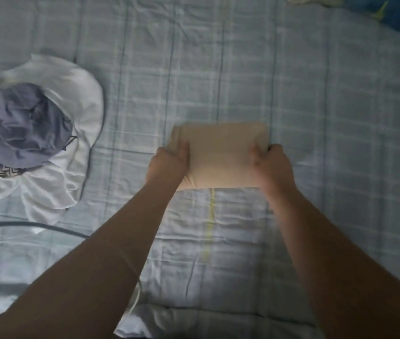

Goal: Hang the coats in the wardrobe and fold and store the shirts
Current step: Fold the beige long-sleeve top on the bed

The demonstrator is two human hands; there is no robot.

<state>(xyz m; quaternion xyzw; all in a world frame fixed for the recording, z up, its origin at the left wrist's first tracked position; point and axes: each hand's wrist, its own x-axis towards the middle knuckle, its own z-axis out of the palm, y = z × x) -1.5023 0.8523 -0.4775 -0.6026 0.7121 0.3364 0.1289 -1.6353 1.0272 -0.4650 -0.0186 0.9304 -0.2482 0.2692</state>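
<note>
Plaid bed sheet [243, 69] lies under my hands. My left hand [167, 165] and right hand [273, 165] each pinch a side of the folded beige shirt [221, 152] between them. I should keep its edges square while lifting.

Both hands on the folded beige cloth shirt [221, 155] over the pale blue plaid bedsheet [316, 94], L hand [169, 165] gripping its left edge, R hand [273, 165] gripping the right, w/ a crumpled grey-purple garment [17, 126] atop a white garment [71, 106] far left.
</note>
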